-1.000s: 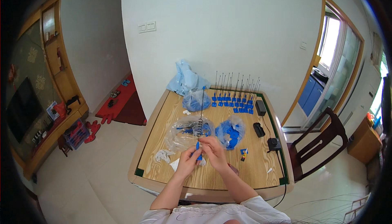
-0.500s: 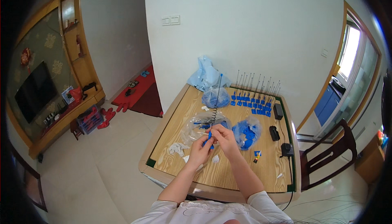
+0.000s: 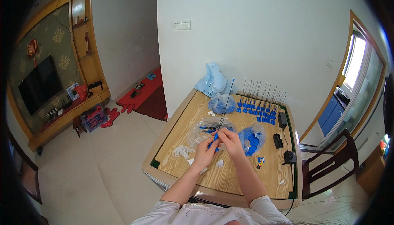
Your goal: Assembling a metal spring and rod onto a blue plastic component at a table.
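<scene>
My left hand (image 3: 206, 152) is closed around a small blue plastic piece (image 3: 215, 138) above the near middle of the table. Fingers of my right hand (image 3: 231, 143) pinch the lower end of a thin black rod with a spring coil (image 3: 222, 120), where it meets the blue piece. This rod stands nearly upright, leaning right, with a blue cap at its tip. My fingers hide the join itself. Just beyond my hands lies an open clear bag (image 3: 197, 134) with black coiled rods inside. To its right is a clear bag of blue plastic pieces (image 3: 253, 143).
Several finished-looking coiled rods on blue bases (image 3: 262, 112) stand in rows at the back right. Behind the bags is a light-blue bag (image 3: 213, 80). A small glue tube (image 3: 259, 164), crumpled tissue (image 3: 181, 151) and black devices (image 3: 289, 157) lie on the wooden table (image 3: 230, 180).
The scene has shifted slightly right and down in view. My hands keep their grip on the blue piece and the coiled rod, with hardly any change in pose.
</scene>
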`<state>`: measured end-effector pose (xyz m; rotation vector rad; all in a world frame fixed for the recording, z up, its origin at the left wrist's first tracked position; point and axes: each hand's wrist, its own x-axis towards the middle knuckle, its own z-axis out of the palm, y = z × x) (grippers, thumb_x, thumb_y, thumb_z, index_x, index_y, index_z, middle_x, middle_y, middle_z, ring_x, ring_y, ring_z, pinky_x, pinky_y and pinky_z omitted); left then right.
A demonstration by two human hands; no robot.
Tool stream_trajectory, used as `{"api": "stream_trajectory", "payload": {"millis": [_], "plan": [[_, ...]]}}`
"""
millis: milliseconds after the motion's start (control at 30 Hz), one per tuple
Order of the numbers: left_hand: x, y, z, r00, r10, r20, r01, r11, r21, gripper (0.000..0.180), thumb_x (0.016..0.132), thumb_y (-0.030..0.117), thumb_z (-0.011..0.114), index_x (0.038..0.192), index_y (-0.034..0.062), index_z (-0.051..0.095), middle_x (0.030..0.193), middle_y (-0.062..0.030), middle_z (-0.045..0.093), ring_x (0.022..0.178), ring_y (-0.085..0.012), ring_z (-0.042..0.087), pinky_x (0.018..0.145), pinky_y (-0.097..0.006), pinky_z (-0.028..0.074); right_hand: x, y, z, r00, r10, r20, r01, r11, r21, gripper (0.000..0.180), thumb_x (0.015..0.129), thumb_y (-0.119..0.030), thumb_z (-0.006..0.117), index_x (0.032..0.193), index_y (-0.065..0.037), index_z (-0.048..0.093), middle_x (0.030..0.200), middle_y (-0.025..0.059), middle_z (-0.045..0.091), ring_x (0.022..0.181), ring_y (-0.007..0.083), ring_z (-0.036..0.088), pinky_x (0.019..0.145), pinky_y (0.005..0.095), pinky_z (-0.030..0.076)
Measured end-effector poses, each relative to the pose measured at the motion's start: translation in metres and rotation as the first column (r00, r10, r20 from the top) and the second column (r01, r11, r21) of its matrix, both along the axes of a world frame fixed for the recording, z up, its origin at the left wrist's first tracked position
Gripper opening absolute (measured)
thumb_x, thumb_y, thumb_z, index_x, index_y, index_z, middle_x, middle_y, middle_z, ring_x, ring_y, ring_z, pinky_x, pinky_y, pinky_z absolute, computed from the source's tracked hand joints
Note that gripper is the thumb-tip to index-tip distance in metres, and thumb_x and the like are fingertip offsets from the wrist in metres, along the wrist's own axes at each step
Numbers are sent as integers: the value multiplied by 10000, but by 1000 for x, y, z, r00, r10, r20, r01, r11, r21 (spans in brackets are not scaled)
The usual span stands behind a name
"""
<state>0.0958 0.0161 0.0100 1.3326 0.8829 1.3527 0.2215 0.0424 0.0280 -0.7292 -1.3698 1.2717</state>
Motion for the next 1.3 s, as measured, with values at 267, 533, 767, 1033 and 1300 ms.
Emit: {"api": "stream_trajectory", "payload": {"millis": [267,533,767,1033,1300], "plan": [[0,5,-7,962,234,-143,-179,931,318,142,854,124,537,852,5,615,738,-25,552,579,-65,495,472,-207,377,-1,-1,-1,998,-36,46,31,994,108,199,877,-121,484,897,30,611,849,35,560,693,95,527,640,240,432],[-3,0,-1,989,149,-1,-147,974,173,130,822,99,569,915,12,596,817,-57,541,716,-117,554,551,-228,436,-1,-7,7,993,-118,-18,119,985,123,163,868,-85,487,921,18,602,916,39,581,851,107,519,792,237,394],[-4,0,-3,973,217,-74,-189,943,272,119,775,52,615,888,18,596,843,-46,540,649,-99,557,521,-220,441,6,-4,-5,994,-111,7,109,987,118,160,866,-60,495,947,28,601,942,39,567,888,106,514,805,236,388],[1,-10,10,746,617,-250,-405,718,566,104,715,83,639,797,50,585,825,-67,531,637,-217,577,531,-307,463,4,-5,-11,987,-160,31,154,977,150,174,866,-40,473,960,35,598,959,60,588,892,121,542,825,257,431],[0,-9,9,677,685,-268,-413,656,632,107,701,84,634,795,63,585,853,-58,530,671,-242,576,559,-338,466,1,-10,-5,986,-165,21,158,970,185,158,856,-25,480,938,35,601,953,70,591,893,125,538,812,254,422]]}}
